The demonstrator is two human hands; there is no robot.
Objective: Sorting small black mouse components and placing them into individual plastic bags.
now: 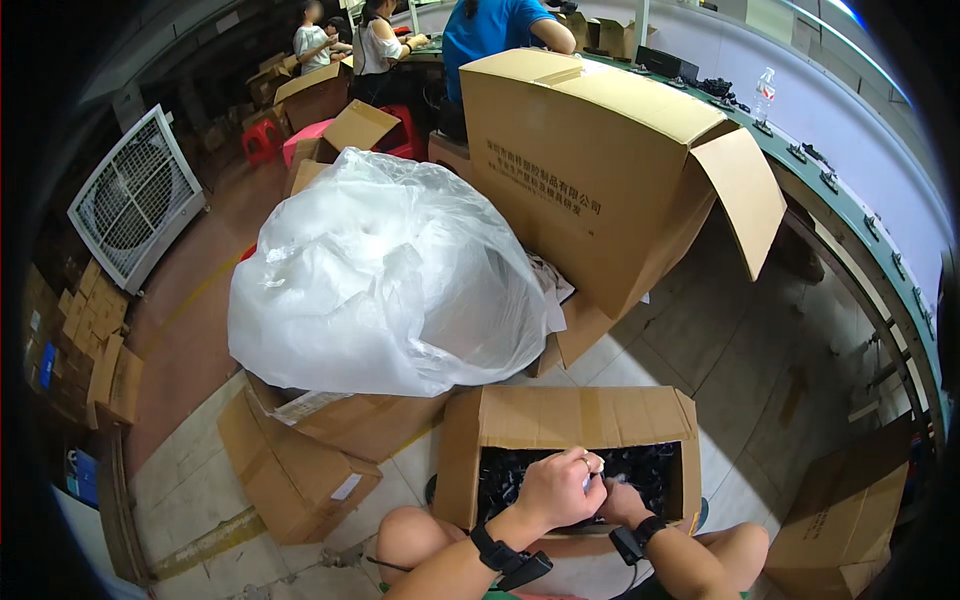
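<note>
My left hand (pixel 560 488) is closed in a fist over an open cardboard box (pixel 462 450) in front of me. A small whitish bit shows at its fingertips, too small to name. Close beside it, my right hand (pixel 622 503) is curled with its fingers partly hidden behind the left one, and what it holds cannot be made out. Many small dark, shiny pieces (pixel 655 468) fill the box beneath both hands. Each wrist wears a black strap with a dark module on it.
Beyond the box sits a large translucent plastic bag (pixel 370 290) of white material on cartons. A tall open carton (pixel 590 180) stands behind it. At right runs a curved green workbench (pixel 860 215); a fan unit (pixel 135 200) is far left. Several people sit at the back.
</note>
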